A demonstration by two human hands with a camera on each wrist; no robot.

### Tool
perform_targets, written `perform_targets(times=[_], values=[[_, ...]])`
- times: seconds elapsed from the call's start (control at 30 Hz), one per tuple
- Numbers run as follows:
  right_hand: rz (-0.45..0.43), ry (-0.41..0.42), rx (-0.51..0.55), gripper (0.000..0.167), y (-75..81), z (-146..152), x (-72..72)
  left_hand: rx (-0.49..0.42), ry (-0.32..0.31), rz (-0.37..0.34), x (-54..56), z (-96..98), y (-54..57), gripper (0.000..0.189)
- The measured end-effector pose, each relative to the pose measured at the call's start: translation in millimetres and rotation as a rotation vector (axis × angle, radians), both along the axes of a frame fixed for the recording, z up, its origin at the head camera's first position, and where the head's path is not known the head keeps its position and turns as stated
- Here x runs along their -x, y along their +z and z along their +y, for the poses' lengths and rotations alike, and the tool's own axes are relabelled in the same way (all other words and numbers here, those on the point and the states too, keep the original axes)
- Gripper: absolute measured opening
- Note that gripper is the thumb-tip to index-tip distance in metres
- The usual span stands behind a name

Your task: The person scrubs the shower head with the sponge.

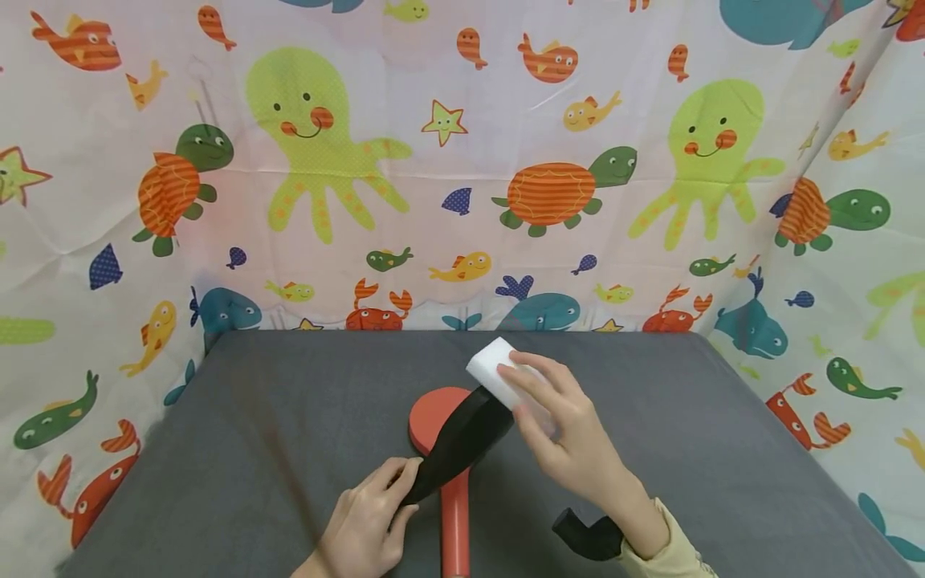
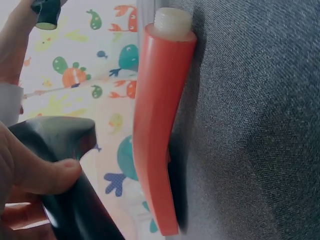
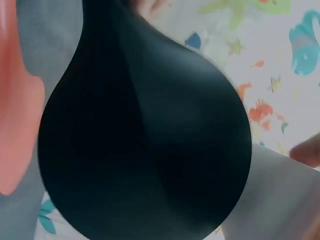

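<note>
My left hand [image 1: 368, 514] grips the handle of a black shower head [image 1: 462, 441], which slants up to the right. In the left wrist view the thumb presses on the black handle [image 2: 75, 205]. The right hand [image 1: 571, 425] holds a white sponge block [image 1: 499, 369] against the wide end of the black head. In the right wrist view the smooth, round back [image 3: 145, 130] shows, with the sponge [image 3: 275, 195] beside its edge. Below lies a red shower head [image 1: 426, 413] on the table, partly hidden by the black one. Its white threaded end [image 2: 173, 21] shows in the left wrist view.
A grey cloth-covered table [image 1: 311, 393] carries the red shower head. A short black bent piece [image 1: 588, 538] sits beside the right wrist. A curtain [image 1: 433, 217] printed with sea animals stands around the back and sides.
</note>
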State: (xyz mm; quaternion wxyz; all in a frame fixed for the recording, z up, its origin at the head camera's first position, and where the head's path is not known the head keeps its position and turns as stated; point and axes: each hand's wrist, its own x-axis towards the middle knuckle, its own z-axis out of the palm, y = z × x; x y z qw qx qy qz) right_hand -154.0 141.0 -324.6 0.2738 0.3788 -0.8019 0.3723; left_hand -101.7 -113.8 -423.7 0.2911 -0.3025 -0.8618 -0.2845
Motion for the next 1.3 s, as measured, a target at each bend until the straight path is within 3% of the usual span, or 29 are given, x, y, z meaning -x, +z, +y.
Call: perform_targets(times=[0.13,0.3,0.37,0.47,0.57,0.7,0.8,0.93,1.07,1.13,1.23,1.3], values=[[0.077,-0.09,-0.068,0.045,-3.0,-1,0.8,0.03,0.043,0.027,0.0,0.4,0.3,0.053],[0.0,-0.302,-0.058,0.04,-10.6,7,8.7,0.032,0.068,0.055,-0.5,0.4,0.1,0.056],[-0.003,-0.331,-0.062,0.04,-12.2,7,8.2,0.032,0.077,0.064,-0.7,0.7,-0.2,0.056],[0.059,-0.288,-0.054,0.04,-11.5,-1,4.0,0.033,0.088,0.074,-0.9,1.4,-0.4,0.056],[0.203,-0.203,-0.077,0.038,-10.6,-15,-3.3,0.046,0.099,0.086,-0.9,1.9,-0.9,0.055],[0.4,-0.117,-0.238,0.038,-14.0,-33,-15.8,0.074,0.118,0.092,-1.0,2.8,-1.3,0.053],[0.441,-0.084,-0.314,0.039,-16.3,-35,-18.8,0.085,0.129,0.081,-1.6,3.8,-0.7,0.051],[0.375,-0.17,-0.221,0.038,-15.2,-22,-7.4,0.082,0.128,0.059,-2.8,5.4,0.5,0.05],[0.193,-0.299,-0.109,0.038,-16.0,-5,5.9,0.074,0.127,0.052,-3.6,6.1,0.1,0.051],[0.119,-0.339,-0.104,0.039,-17.3,1,8.3,0.068,0.128,0.056,-3.7,6.1,0.2,0.051],[0.097,-0.318,-0.11,0.041,-15.1,1,4.6,0.063,0.127,0.073,-3.4,6.3,1.0,0.051],[0.15,-0.274,-0.128,0.039,-12.2,-6,-1.3,0.065,0.127,0.079,-3.4,6.7,1.5,0.052]])
